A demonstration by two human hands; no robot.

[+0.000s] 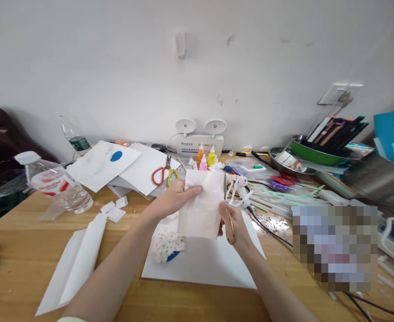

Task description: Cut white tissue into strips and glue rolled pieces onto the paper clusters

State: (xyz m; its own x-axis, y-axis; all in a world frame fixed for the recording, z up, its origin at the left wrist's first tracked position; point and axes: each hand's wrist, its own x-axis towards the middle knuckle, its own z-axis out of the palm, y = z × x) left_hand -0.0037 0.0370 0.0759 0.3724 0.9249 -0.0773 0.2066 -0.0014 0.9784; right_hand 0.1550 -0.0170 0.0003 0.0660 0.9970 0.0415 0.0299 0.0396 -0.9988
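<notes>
My left hand (175,197) pinches the upper left part of a white tissue (200,212), its thumb lying across the front. At the tissue's right edge my right hand (235,223) grips a pair of gold-handled scissors (230,228), whose blades point up and away along that edge. Below both hands a white paper sheet (213,264) lies on the wooden table. On its left part sits a lumpy white clump with dark specks (166,241), and a bit of blue shows under it. The tissue hides part of the sheet.
A water bottle (57,183) and folded white paper (76,264) stand and lie at left. Red-and-yellow-handled pliers (163,174), small paint bottles (211,156) and a white glue gun (242,190) are behind my hands. Pale sticks, a black cord and a green bowl (318,152) crowd the right.
</notes>
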